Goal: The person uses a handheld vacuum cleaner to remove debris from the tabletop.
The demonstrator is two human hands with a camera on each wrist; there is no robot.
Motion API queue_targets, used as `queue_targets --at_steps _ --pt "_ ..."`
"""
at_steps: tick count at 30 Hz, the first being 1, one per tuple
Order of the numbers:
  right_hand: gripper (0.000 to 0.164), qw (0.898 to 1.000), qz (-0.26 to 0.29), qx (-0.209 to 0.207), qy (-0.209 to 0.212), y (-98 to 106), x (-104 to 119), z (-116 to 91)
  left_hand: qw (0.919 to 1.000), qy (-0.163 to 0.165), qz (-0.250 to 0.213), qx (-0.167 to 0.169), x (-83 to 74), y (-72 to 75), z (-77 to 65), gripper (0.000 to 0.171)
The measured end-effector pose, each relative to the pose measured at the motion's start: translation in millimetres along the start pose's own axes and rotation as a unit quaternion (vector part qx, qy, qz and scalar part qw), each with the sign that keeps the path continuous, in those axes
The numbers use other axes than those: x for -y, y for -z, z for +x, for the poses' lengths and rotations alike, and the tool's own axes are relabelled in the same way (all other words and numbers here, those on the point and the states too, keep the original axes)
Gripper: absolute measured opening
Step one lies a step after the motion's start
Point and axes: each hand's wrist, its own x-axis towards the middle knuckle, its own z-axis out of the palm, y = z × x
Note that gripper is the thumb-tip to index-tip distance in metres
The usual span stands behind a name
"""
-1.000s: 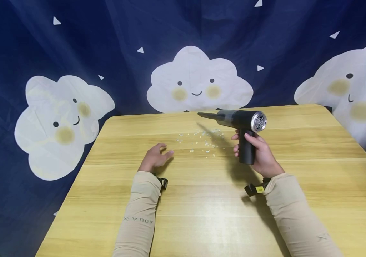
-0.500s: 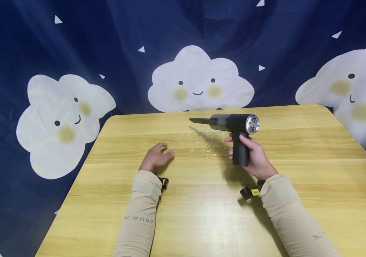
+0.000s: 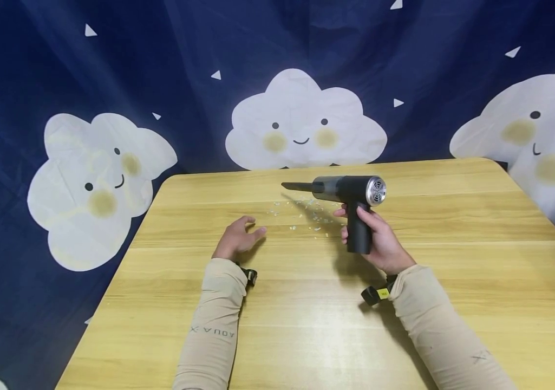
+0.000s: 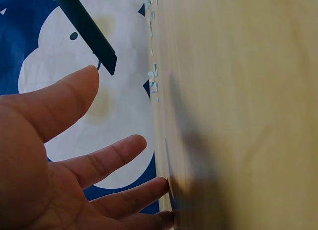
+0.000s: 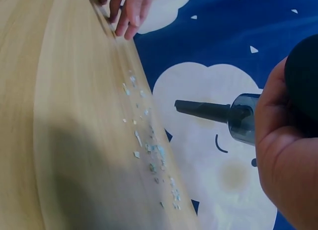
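- Right hand (image 3: 385,248) curled round the handle (image 3: 359,234) of a black hand vacuum (image 3: 353,188), raised above the wooden desk (image 3: 287,319), nozzle (image 3: 298,186) pointing left
- Left hand (image 3: 238,238) holding nothing, thumb and fingers apart
- Small pale scraps (image 5: 160,151) scattered on the desk between the 2 hands
- Blue curtain (image 3: 199,38) with white clouds (image 3: 301,103) behind

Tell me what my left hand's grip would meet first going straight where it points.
Likely the scattered pale scraps on the tabletop, though your left hand's grip may pass above them; depth is unclear.

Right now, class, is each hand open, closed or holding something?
Left hand: open, holding nothing.
Right hand: holding the black gun-shaped device by its handle.
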Motion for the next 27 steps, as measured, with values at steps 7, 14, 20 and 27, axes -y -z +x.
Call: queue_targets --at_steps 7,14,20,27 --pt "0.032 1.0 0.014 0.006 -0.008 3 -5 -1 1.0 0.0 0.006 0.0 2.0 -3.0 0.8 0.061" --pt "0.034 1.0 0.02 0.008 -0.018 5 -8 0 1.0 0.0 0.007 -0.002 0.7 -2.6 0.6 0.061" --pt "0.036 0.999 0.023 0.01 -0.027 5 -11 2 0.9999 -0.002 0.013 -0.001 1.0 -1.5 0.9 0.061" --pt "0.038 0.999 0.018 0.012 -0.025 8 -15 3 0.9998 -0.004 0.018 -0.003 0.6 -0.2 0.5 0.061"
